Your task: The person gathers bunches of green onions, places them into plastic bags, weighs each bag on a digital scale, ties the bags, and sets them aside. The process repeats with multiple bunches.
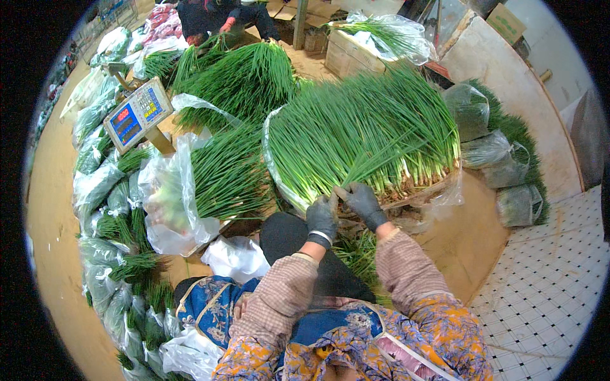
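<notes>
My left hand (322,216) and my right hand (364,205), both in dark grey gloves, meet at the front edge of a large heap of green onions. Between them they pinch the lower end of a few green onions (367,164), whose leaves point up and to the right. The fingers partly hide the root ends. Just beyond lies the big heap of green onions (352,124), standing in rows inside a clear plastic liner (274,166), roots toward me. Loose green trimmings (360,255) lie below my hands, between the forearms.
A digital scale display (138,114) stands at left beside a plastic-wrapped bundle (167,195). Several bagged bundles (102,257) line the left; more bags (507,166) sit at right. Behind are another onion pile (243,81), a crate (350,55) and a person's gloved hand (228,25).
</notes>
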`<state>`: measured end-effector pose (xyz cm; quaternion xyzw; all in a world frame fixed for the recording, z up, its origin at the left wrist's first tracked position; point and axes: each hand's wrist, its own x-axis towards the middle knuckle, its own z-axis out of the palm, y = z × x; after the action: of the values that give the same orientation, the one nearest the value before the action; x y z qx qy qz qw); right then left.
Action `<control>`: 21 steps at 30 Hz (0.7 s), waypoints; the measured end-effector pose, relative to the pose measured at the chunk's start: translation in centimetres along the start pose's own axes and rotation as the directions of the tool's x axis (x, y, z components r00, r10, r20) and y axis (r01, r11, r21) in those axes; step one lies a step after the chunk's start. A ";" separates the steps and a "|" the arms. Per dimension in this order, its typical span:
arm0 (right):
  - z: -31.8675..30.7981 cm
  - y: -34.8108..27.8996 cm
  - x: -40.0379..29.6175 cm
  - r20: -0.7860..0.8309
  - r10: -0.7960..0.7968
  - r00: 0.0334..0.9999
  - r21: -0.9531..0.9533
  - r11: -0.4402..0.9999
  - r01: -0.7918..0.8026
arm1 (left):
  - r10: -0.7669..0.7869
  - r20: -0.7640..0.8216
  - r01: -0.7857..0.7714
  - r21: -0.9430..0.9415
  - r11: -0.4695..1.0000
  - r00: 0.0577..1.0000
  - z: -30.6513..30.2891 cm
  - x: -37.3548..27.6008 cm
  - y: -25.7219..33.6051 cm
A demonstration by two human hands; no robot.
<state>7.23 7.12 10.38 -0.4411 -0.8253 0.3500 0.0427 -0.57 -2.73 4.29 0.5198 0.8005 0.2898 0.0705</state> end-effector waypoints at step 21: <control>-5.8 -3.3 -3.2 0.056 -0.765 0.642 -0.633 0.470 0.615 | -0.227 -0.147 0.111 -0.550 0.828 0.963 -1.2 -0.4 -0.8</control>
<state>9.08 6.58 17.53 -0.0943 -0.9856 -0.0334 0.1366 -1.50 -3.75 4.78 0.3731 0.7334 0.5468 0.1551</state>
